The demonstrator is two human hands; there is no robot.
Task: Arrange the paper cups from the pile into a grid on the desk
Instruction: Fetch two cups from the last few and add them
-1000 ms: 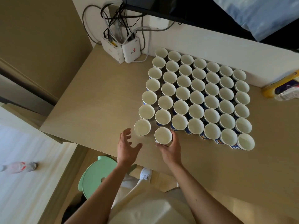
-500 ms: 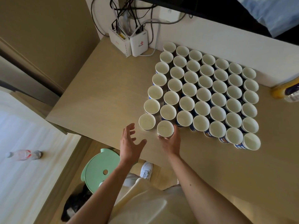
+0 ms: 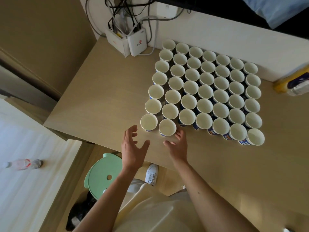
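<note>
White-lined paper cup (image 3: 167, 127) stands at the cup grid's (image 3: 206, 91) near edge. Left hand (image 3: 133, 148), right hand (image 3: 178, 146): released, empty, just before the grid. Advice: nudge gently, rims touching neighbours.

paper, laminate and plastic

the white paper cups (image 3: 207, 79) are matt and smooth inside, with thin rolled rims; their blue printed outer walls carry a faint sheen. the pale wood-grain surface (image 3: 103, 91) under them looks like smooth laminate, matt, with fine straight grain lines. the two white plastic router boxes (image 3: 137, 45) have smooth, slightly glossy shells, and the grey and black cables (image 3: 123, 7) above them look rubbery. the yellow-and-blue wrapped pack (image 3: 291, 82) is in shiny, crinkled clear film. the mint-green round stool (image 3: 100, 179) is smooth moulded plastic with a dull shine. the clear bottle (image 3: 23, 164) on the floor is glossy plastic. the cream garment (image 3: 158, 213) is soft matt cloth; the black bag (image 3: 80, 213) is glossy, wrinkled plastic.
</note>
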